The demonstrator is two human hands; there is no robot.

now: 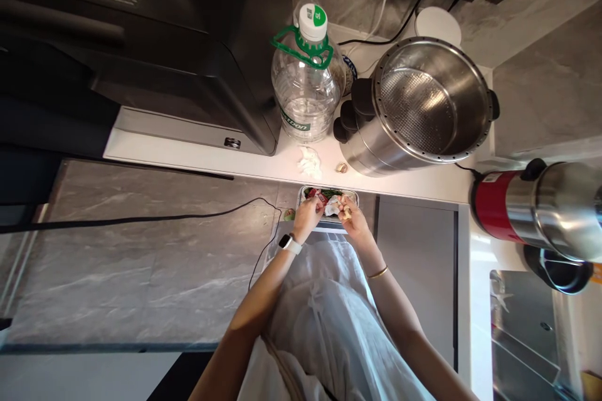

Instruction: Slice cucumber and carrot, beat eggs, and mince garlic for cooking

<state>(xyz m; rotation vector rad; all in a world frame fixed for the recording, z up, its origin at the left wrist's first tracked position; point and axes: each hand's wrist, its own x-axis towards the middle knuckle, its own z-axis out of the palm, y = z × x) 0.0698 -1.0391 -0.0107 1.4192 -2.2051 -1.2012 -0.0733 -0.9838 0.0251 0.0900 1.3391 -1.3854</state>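
Note:
Both my hands are over a small bin (356, 196) of scraps with red, green and white bits inside, below the counter edge. My left hand (308, 215), with a white-strapped watch on the wrist, is closed in a pinch; whatever is between its fingertips is too small to make out. My right hand (356, 223) has its fingers closed around a pale yellowish piece that looks like a garlic clove (347, 213). Whitish scraps (333, 205) show between the hands. On the counter above lie an unpeeled garlic clove (341, 168) and white papery peel (309, 163).
A large clear plastic bottle (308, 94) with a green handle stands on the counter (197, 153), beside a steel steamer pot (376, 147). A black appliance (197, 69) is at left. A red-and-steel kettle (501, 207) and sink (527, 326) are at right. A black cable (188, 220) crosses the left.

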